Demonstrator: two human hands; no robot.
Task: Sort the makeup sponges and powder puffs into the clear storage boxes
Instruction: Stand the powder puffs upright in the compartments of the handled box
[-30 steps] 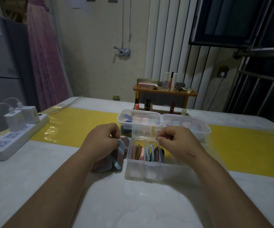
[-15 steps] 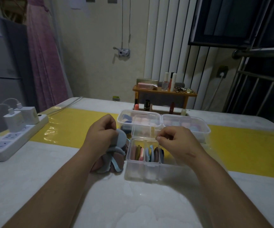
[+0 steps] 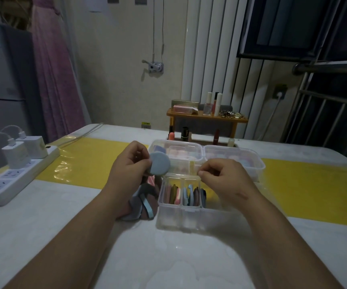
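While my left hand (image 3: pixel 131 165) pinched the blue puff (image 3: pixel 160 163) upright, the divided box (image 3: pixel 181 213) sat just right of it — nearer my right hand (image 3: pixel 222 178), which pinched its raised lid (image 3: pixel 184 167).

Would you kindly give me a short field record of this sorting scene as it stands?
Left hand: pinches a round blue powder puff
Right hand: pinches the clear lid of the divided box
Divided box: puffs standing on edge in its compartments
Loose puffs: piled left of that box
Behind: two lidded clear boxes
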